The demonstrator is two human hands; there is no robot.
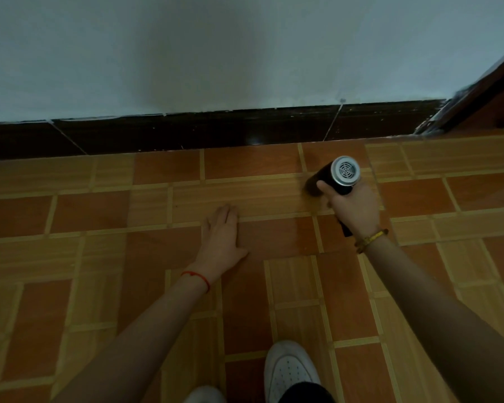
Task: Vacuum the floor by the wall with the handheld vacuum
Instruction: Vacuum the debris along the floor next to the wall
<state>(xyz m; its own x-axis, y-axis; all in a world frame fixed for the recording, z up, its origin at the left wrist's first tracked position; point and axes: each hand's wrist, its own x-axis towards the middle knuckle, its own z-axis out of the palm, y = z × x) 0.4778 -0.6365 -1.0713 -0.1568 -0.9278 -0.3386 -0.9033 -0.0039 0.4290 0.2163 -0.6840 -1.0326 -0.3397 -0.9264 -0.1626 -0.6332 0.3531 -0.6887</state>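
Observation:
A black handheld vacuum (333, 177) with a silver grilled end cap is gripped by my right hand (354, 209), its dark front end down on the tiled floor (163, 199) a short way out from the wall (216, 53). The silver cap points up and to the right. My left hand (223, 235) lies flat on the floor, palm down, fingers together and pointing toward the wall, holding nothing. A dark brown skirting (186, 133) runs along the foot of the white wall.
A brown wooden door frame (483, 94) rises at the far right, where the skirting ends. My white shoe (290, 370) is planted on the tiles at the bottom centre, with part of a second shoe (204, 395) to its left.

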